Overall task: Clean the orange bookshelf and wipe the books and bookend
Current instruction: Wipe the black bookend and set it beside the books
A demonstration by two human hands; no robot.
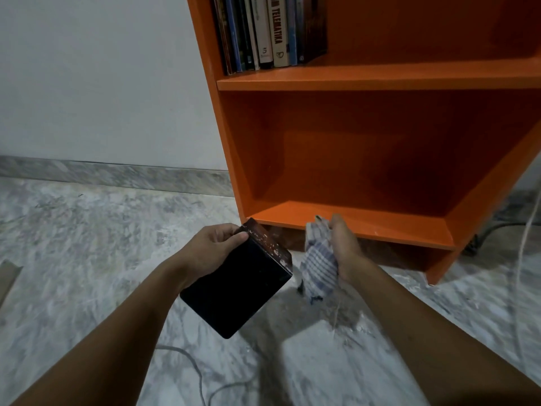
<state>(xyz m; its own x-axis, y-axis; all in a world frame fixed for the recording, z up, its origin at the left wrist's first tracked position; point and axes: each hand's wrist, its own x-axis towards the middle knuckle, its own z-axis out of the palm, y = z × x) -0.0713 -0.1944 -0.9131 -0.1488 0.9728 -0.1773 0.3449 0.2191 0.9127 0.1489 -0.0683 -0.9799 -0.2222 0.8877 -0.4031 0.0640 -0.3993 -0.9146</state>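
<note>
In the head view, our left hand curls thumb and fingers round the scuffed top edge of the black bookend, held over the marble floor before the orange bookshelf. Our right hand clutches a bunched blue-checked cloth just beside it. Books stand at the left end of the upper shelf.

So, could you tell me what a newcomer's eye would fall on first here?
The bright orange bookshelf fills the upper right, with a row of books standing at the left end of its upper shelf. In front of it, the left hand holds a black bookend flecked with white on its top flap, and the right hand grips a blue-checked cloth by the lowest shelf's edge.
</note>
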